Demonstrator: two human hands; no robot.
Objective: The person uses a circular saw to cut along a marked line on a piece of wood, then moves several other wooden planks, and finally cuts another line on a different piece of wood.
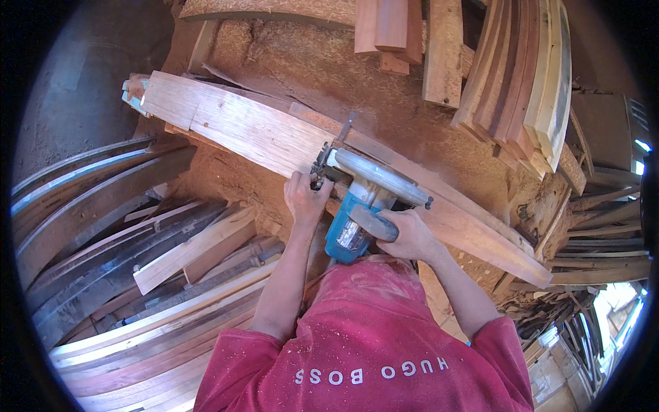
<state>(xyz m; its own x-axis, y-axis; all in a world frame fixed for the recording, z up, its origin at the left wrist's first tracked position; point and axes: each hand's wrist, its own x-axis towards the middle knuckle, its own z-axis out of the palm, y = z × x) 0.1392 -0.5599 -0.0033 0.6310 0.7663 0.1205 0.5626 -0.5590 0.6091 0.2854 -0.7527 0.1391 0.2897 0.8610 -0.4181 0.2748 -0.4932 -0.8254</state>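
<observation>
A circular saw (347,237) with a blue motor housing and a metal blade guard rests on a long, pale wooden board (240,127). My right hand (410,233) is wrapped round the saw's grey handle. At the saw's front edge, the fingers of my left hand (307,198) are closed on its base, by a dark metal fitting. The board slants from the upper left down to the right. A narrower wooden strip (473,216) runs along its far side. The blade itself is hidden by the guard and board.
Sawdust covers the ground (302,62) beyond the board. Curved timber pieces (515,82) are stacked at the upper right. Stacked planks (171,323) fill the lower left, with curved beams (96,199) above them. A blue-and-wood block (134,96) sits at the board's left end.
</observation>
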